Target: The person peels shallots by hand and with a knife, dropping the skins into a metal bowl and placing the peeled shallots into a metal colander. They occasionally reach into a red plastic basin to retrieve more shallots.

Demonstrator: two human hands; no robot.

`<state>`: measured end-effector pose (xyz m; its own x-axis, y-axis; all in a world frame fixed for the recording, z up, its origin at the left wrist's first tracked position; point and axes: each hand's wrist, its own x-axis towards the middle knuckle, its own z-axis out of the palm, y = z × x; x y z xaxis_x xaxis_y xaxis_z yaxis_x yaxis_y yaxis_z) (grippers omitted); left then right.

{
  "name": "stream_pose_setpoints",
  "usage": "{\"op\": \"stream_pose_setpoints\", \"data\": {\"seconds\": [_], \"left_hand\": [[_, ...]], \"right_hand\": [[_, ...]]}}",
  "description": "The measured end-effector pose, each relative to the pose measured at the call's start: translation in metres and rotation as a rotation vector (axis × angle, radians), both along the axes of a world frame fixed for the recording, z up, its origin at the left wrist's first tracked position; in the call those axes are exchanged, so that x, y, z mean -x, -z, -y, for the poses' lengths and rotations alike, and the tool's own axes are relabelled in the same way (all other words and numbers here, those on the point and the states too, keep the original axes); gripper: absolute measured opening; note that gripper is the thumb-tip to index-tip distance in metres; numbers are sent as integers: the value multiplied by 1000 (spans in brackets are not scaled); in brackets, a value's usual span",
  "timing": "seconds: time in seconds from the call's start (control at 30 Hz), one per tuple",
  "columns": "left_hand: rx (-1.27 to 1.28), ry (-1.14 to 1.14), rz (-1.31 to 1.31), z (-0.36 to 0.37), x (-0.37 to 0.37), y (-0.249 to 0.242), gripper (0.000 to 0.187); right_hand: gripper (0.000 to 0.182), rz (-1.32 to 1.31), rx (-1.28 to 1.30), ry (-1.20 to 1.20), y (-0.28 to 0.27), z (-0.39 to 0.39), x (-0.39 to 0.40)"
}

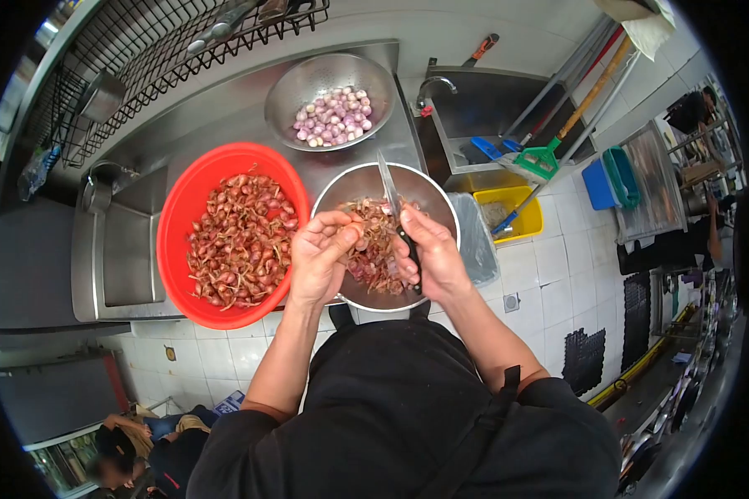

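Observation:
My right hand (438, 256) is closed round the black handle of a small knife (389, 185), its blade pointing away from me. My left hand (318, 259) pinches a small shallot (359, 230), mostly hidden by the fingers. Both hands are over a metal bowl (435, 193) that holds papery shallot skins (373, 264). On the left, a red plastic basin (175, 249) is full of unpeeled shallots (241, 241). Beyond the bowl stands a metal colander (283, 91) with peeled, pale purple shallots (334, 116).
A steel sink (129, 241) lies left of the basin, under a wire rack (166, 66). To the right are a second sink (508, 108), a yellow bucket (531, 218) and long-handled cleaning tools (595, 91). People (154, 445) are at lower left.

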<state>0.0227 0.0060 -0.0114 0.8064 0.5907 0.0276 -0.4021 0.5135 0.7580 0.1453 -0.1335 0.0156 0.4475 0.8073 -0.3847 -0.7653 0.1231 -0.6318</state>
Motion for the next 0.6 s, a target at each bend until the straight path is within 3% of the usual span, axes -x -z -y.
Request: {"op": "stream_pose_setpoints", "data": {"seconds": [0.03,0.1,0.13,0.17,0.23,0.4,0.47,0.6], "left_hand": [[12,8,19,-2,2,-1,19],[23,-16,17,-5,3,1,21],[8,-26,12,-5,3,3,22],[-8,-35,12,-6,1,3,23],[-12,-37,9,-6,1,2,22],[98,37,33,-9,4,1,19],[114,109,-11,-9,6,1,21],[104,-5,-42,-7,3,6,25]], "right_hand": [[28,1,1,-2,5,0,-7],[29,507,234,-208,19,0,-17],[31,899,388,-310,34,-3,-24],[31,902,387,-306,46,-2,-26],[35,1419,492,-197,50,-1,-22],[31,1204,500,-255,33,6,-14],[24,1183,465,-122,31,8,-10],[22,1174,445,-117,21,11,-10]]}}
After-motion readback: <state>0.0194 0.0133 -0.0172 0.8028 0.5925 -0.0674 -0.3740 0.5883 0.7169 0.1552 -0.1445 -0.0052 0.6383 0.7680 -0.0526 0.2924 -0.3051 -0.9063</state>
